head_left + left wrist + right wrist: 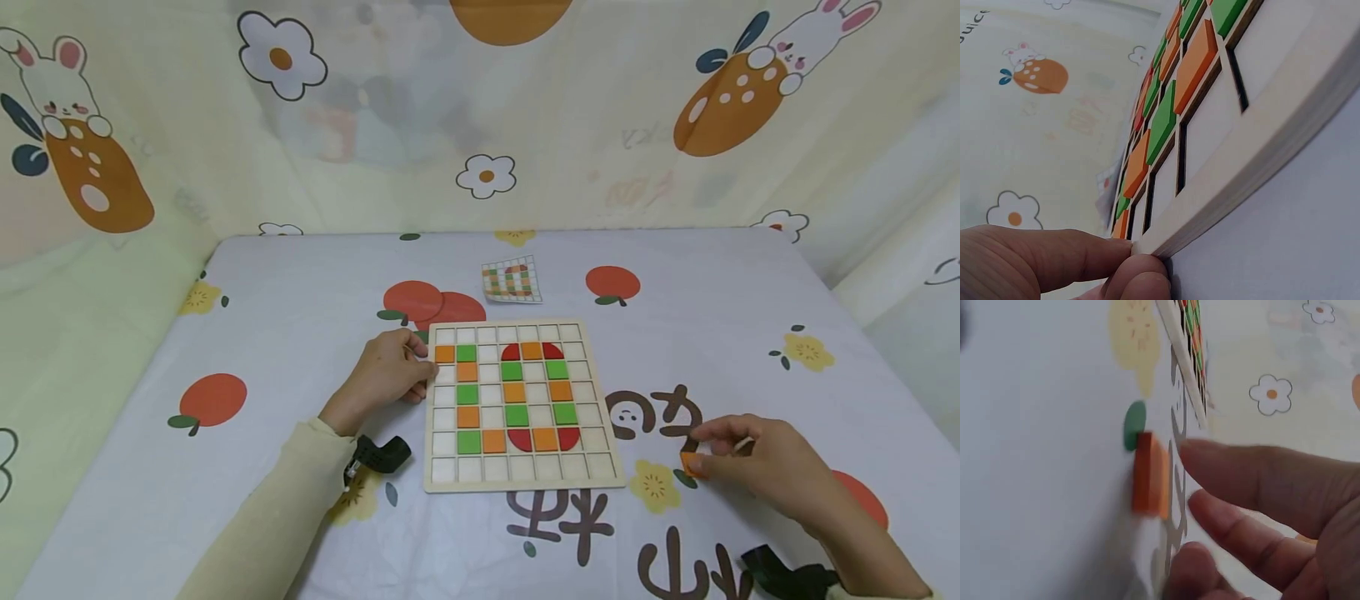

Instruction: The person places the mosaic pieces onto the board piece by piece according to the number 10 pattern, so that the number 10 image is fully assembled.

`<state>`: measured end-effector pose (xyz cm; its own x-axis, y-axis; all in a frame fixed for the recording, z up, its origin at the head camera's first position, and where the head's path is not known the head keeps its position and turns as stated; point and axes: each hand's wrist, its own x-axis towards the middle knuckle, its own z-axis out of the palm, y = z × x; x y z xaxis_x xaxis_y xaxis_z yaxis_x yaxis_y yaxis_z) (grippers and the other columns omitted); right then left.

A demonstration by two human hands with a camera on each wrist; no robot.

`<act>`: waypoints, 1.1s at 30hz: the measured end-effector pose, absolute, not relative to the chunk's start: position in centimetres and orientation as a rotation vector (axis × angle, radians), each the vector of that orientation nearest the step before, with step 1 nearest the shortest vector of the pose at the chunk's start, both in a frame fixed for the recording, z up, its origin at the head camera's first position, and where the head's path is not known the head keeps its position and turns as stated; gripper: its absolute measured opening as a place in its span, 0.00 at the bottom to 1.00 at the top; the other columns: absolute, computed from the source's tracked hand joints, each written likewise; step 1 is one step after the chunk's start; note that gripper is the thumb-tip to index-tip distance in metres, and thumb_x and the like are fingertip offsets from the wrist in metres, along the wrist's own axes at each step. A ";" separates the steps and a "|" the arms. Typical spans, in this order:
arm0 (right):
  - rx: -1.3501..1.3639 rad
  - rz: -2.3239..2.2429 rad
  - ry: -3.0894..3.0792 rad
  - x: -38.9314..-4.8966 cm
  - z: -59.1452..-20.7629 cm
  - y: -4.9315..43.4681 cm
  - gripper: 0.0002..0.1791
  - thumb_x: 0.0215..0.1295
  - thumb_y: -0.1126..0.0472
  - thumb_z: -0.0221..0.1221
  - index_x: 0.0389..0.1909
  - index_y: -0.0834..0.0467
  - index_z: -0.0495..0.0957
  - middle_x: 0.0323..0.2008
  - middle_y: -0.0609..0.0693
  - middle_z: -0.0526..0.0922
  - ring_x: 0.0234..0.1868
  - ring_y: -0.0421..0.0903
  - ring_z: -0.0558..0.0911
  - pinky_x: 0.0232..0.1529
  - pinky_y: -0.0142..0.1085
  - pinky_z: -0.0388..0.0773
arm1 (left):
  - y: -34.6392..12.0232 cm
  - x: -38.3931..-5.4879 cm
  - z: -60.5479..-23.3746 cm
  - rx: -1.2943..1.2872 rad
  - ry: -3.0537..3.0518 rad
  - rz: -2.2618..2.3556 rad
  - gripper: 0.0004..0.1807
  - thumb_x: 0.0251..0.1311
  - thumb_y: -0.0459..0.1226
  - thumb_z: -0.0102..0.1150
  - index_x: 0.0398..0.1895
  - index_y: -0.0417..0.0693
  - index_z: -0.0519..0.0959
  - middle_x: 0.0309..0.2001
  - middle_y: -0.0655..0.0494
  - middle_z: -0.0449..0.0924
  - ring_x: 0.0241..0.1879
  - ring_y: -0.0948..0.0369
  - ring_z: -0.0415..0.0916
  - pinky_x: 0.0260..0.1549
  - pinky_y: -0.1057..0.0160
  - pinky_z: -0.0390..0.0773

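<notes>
A square wooden grid board (525, 489) lies on the table, with orange and green square tiles and red rounded-corner tiles in some of its cells. My left hand (386, 367) pinches the board's left rim between thumb and fingers, also seen close in the left wrist view. To the right of the board, a single orange tile (1150, 475) lies on the cloth beside a printed green leaf. My right hand (772, 467) is just over this tile. In the right wrist view the thumb and fingers stand spread, with a gap between them and the tile.
A small card (512, 280) printed with a coloured grid pattern lies behind the board. White cloth (300, 283) with printed fruit, flowers and lettering covers the table. Patterned curtains (390, 192) hang behind and at the sides. A black strap device (787, 575) sits on each wrist.
</notes>
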<state>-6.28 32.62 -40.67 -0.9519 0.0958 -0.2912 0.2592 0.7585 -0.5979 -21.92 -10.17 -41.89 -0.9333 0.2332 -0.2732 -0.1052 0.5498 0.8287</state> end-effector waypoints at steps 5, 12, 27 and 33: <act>0.245 -0.938 2.729 -5.8 -41.2 33.1 0.21 0.59 0.52 0.75 0.51 0.58 0.86 0.39 0.51 0.77 0.36 0.42 0.73 0.31 0.32 0.68 | -10.1 -21.9 -41.9 0.099 2.437 1.335 0.12 0.66 0.34 0.67 0.47 0.37 0.76 0.28 0.46 0.82 0.18 0.61 0.82 0.23 0.65 0.85; 0.205 -0.881 2.767 -5.9 -41.1 32.8 0.17 0.58 0.52 0.76 0.41 0.58 0.85 0.35 0.48 0.81 0.33 0.39 0.75 0.31 0.31 0.71 | -10.1 -21.9 -41.9 0.091 2.433 1.336 0.13 0.66 0.34 0.67 0.47 0.37 0.75 0.28 0.46 0.82 0.18 0.61 0.82 0.23 0.66 0.85; -0.020 -1.148 2.513 -6.9 -40.0 31.2 0.05 0.62 0.66 0.68 0.38 0.62 0.85 0.26 0.52 0.83 0.24 0.43 0.81 0.28 0.35 0.84 | -10.1 -21.9 -42.0 0.091 2.442 1.330 0.12 0.66 0.34 0.67 0.46 0.38 0.76 0.28 0.46 0.82 0.18 0.61 0.82 0.23 0.65 0.85; -0.089 -1.238 2.435 -7.6 -39.6 30.3 0.07 0.64 0.67 0.65 0.41 0.64 0.86 0.26 0.52 0.84 0.24 0.43 0.81 0.27 0.36 0.84 | -10.2 -22.0 -42.1 0.095 2.441 1.335 0.13 0.65 0.34 0.68 0.46 0.38 0.76 0.28 0.46 0.82 0.18 0.61 0.82 0.23 0.65 0.85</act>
